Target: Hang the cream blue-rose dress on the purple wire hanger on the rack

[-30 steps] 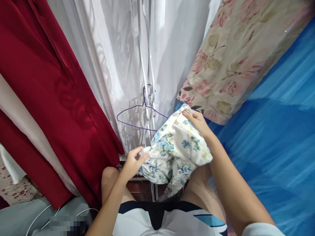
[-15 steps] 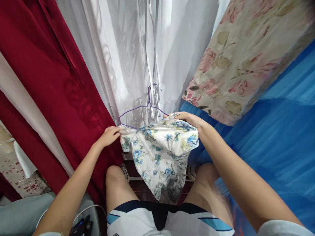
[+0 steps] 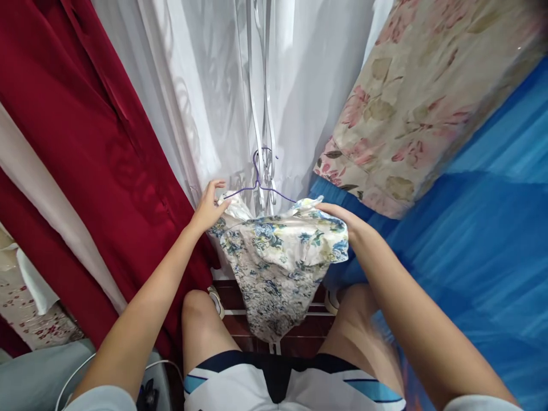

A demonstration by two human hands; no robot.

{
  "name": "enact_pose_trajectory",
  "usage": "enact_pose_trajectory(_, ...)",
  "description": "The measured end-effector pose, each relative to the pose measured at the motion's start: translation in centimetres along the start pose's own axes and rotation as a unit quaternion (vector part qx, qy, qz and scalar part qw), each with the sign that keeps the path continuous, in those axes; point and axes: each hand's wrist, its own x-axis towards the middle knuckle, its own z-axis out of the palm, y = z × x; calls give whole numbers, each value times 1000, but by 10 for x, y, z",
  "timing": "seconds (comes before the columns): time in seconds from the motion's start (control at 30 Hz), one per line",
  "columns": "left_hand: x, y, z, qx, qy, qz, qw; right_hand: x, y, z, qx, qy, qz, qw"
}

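A white blouse with blue and green flowers hangs from a purple wire hanger in front of me. Both shoulders of the garment lie over the hanger's arms. My left hand pinches the blouse at its left shoulder, by the hanger's left end. At the other shoulder, my right hand holds the cloth, thumb and fingers partly hidden by the fabric. The hanger's hook is up among white straps that dangle in front of white cloth; whether it is hooked on them I cannot tell.
White curtains hang behind, with dark red cloth to the left. On the right are a floral cloth and blue fabric. My knees flank the blouse over a dark red tiled floor. A white cable lies at lower left.
My left hand has moved up and right, bringing the blouse's left shoulder over the hanger's end, which was bare before. The blouse now hangs more evenly; my right hand has barely moved.
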Motion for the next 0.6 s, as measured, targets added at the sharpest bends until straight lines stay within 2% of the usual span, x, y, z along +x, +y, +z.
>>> enact_pose_trajectory(0.1,-16,4,-2,36,55,-14,998,-22,16,-10,-30,64,-91,993)
enact_pose_trajectory(0.2,-23,10,-5,61,64,6,996,-37,25,-12,-76,113,-155,978)
enact_pose_trajectory(0.3,-20,22,-8,112,75,16,991,-35,8,-4,-74,201,-237,948)
enact_pose_trajectory(0.37,-16,26,-10,160,70,8,985,-28,-13,7,-64,235,-243,939)
enact_pose_trajectory(0.47,-14,18,-9,202,68,-18,977,-29,-36,31,-60,204,-228,950)
enact_pose_trajectory(0.6,-20,-5,3,129,92,-43,986,-54,-27,60,-64,66,-226,970)
